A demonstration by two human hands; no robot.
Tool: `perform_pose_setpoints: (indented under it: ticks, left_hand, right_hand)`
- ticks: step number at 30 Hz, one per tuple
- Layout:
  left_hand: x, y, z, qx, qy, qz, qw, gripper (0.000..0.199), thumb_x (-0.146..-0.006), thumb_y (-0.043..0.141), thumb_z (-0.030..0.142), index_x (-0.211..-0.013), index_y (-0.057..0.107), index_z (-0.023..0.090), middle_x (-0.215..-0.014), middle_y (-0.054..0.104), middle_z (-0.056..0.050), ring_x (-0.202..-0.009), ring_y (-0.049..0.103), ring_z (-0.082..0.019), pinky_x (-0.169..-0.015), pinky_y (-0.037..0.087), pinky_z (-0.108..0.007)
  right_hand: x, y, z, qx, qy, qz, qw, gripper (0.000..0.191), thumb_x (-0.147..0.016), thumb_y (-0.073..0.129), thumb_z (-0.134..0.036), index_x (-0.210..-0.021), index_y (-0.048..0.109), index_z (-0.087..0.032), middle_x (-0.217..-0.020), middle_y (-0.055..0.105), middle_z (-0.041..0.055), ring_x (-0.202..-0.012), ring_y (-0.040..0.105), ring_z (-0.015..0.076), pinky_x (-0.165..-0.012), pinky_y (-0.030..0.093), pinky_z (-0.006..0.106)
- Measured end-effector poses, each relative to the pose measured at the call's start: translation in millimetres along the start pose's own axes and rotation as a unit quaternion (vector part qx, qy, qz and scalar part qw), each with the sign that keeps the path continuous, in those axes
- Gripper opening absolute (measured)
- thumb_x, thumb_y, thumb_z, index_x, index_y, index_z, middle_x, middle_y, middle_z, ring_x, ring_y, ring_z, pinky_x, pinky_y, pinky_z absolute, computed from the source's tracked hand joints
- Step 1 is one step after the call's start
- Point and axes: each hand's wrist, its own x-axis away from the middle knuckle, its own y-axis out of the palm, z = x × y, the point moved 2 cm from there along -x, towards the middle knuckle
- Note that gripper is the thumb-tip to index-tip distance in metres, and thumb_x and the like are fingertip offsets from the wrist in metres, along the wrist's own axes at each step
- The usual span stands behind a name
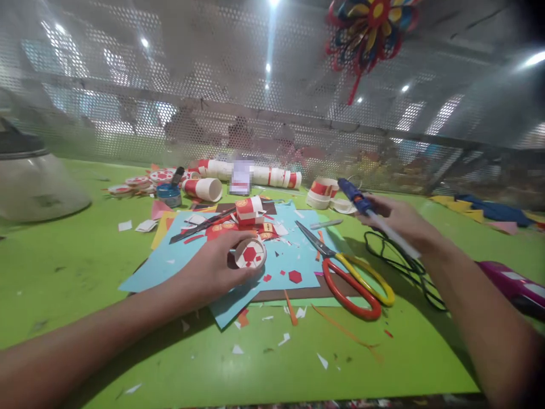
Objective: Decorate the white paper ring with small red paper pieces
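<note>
A short paper-cup piece [250, 255] with a red hexagon and red bits on its white round face is held between the thumb and fingers of my left hand [225, 258], above blue paper [281, 258]. My right hand [394, 218] is wrapped round a blue glue gun [355, 196] with a whitish glue stick jutting out toward my wrist. Between my hands lie large scissors [340, 261] with one red and one yellow handle loop, blades apart. A red-and-white cup piece [249, 210] stands beyond my left hand, near black-bladed scissors [202, 226].
Cup pieces [324, 190], a long cup tube [272, 175] and a blue jar [169, 195] stand toward the back. A black cable [395, 261] loops at right near a magenta tool [513, 287]. A large whitish container [38, 184] is at far left on the green table [170, 363].
</note>
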Motion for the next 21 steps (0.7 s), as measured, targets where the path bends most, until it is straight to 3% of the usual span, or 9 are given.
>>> perform_pose_setpoints:
  ticks: [3,6,9,14,21]
  left_hand:
    - [-0.8,0.1,-1.8,-0.021,0.015,0.011,1.0,0.051,-0.071,0.07,0.036,-0.119,0.061,0.019,-0.122,0.067,-0.009,-0.105,0.066,-0.027,-0.089,0.054,-0.042]
    - [-0.6,0.9,-2.5,-0.034,0.005,0.009,0.999,0.05,-0.071,0.069,0.036,-0.118,0.062,0.019,-0.12,0.067,-0.009,-0.101,0.066,-0.027,-0.088,0.054,-0.042]
    - [1.2,1.2,-0.5,-0.07,0.003,0.008,0.998,0.053,-0.071,0.068,0.038,-0.12,0.061,0.018,-0.12,0.066,-0.01,-0.101,0.064,-0.028,-0.088,0.052,-0.044]
    - [4.1,1.1,2.8,-0.106,-0.001,-0.001,0.994,0.051,-0.072,0.065,0.036,-0.12,0.06,0.019,-0.117,0.065,-0.01,-0.103,0.061,-0.029,-0.087,0.051,-0.043]
    - [2.9,3.9,-0.5,-0.145,0.05,0.004,0.988,0.048,-0.074,0.064,0.034,-0.119,0.061,0.018,-0.116,0.065,-0.011,-0.103,0.061,-0.029,-0.089,0.05,-0.044]
  right_hand:
    - [14.2,9.6,-21.4,-0.066,0.002,-0.071,0.995,0.035,-0.082,0.061,-0.05,-0.096,0.07,-0.019,-0.081,0.07,0.0062,-0.069,0.063,0.0197,-0.06,0.049,0.029]
    - [34.1,20.5,-55.1,-0.184,-0.022,-0.206,0.961,0.036,-0.089,0.056,-0.052,-0.097,0.07,-0.02,-0.083,0.071,0.0067,-0.071,0.064,0.0186,-0.06,0.049,0.027]
    - [51.3,26.1,-84.2,-0.139,-0.067,-0.291,0.944,0.044,-0.089,0.055,-0.057,-0.078,0.071,-0.018,-0.071,0.068,0.0057,-0.061,0.06,0.0159,-0.053,0.047,0.025]
    - [61.7,31.4,-89.5,-0.061,-0.047,-0.311,0.947,0.045,-0.09,0.052,-0.058,-0.081,0.07,-0.018,-0.079,0.069,0.0064,-0.07,0.062,0.0192,-0.058,0.05,0.027]
    - [68.3,44.4,-89.4,-0.011,-0.058,-0.346,0.937,0.043,-0.095,0.044,-0.054,-0.09,0.067,-0.018,-0.08,0.065,0.0043,-0.069,0.058,0.0177,-0.058,0.046,0.026]
